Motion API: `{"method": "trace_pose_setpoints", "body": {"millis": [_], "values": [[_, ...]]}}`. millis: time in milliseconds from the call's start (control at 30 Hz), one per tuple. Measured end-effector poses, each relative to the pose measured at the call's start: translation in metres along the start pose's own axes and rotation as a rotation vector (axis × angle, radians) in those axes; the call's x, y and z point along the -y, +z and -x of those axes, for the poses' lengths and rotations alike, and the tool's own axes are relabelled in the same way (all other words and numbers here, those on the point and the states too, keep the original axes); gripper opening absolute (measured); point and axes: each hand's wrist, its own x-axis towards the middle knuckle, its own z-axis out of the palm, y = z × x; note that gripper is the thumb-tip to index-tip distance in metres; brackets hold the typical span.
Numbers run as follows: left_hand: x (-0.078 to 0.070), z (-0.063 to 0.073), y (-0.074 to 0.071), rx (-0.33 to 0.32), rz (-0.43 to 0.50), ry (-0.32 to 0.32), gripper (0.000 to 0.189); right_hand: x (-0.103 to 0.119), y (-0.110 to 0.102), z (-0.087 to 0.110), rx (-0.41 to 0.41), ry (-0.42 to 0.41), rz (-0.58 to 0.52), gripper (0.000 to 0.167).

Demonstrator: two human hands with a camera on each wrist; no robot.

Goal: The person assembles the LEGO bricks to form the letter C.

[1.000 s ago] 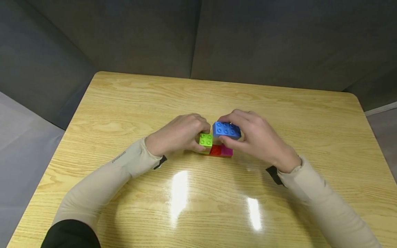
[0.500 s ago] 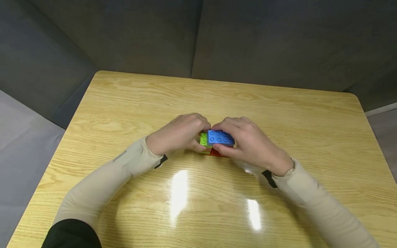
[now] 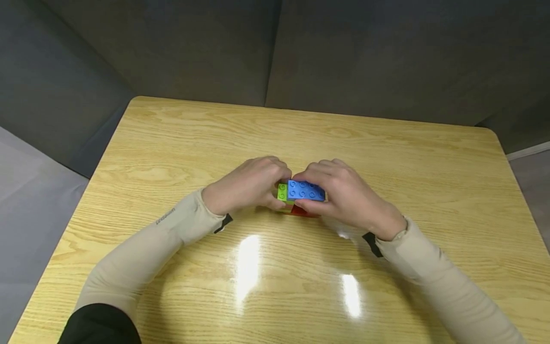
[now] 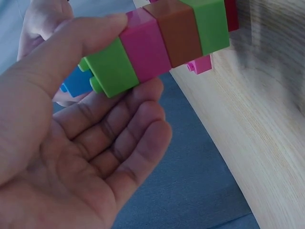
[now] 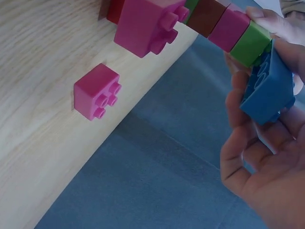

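Observation:
Near the middle of the table, my left hand (image 3: 251,186) pinches an upright stack of toy bricks, its thumb on the pink brick (image 4: 145,45). Below that pink one sit a brown brick (image 4: 176,33) and a lower green brick (image 4: 209,26), above a red brick (image 3: 302,210). A lime green brick (image 3: 282,192) tops the column. My right hand (image 3: 343,198) grips a blue brick (image 3: 306,190) by its long sides. The blue brick's left end lies over the green brick's studs, and the rest overhangs to the right. Whether it is pressed fully down I cannot tell.
In the right wrist view, another pink brick (image 5: 140,26) stands beside the column at the red base. A separate pink brick (image 5: 93,90) rests on the wooden table (image 3: 189,286). Grey partitions (image 3: 386,57) rise behind the table.
My right hand has brought the blue brick left and down over the green brick, covering the magenta one from the head view. In the last half second little has moved. My left hand keeps its hold.

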Motion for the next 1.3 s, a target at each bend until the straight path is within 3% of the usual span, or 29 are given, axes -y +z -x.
{"method": "trace_pose_setpoints", "body": {"millis": [767,1300], "values": [[0.0005,0.0024,0.002,0.002,0.022,0.021,0.027,0.0039,-0.004,-0.006,0.092,0.014,0.109,0.032],[-0.0022,0.009,0.0066,-0.036,0.038,0.022,0.027,0.0081,-0.0007,-0.0032,0.08,0.028,0.127,0.035]]}}
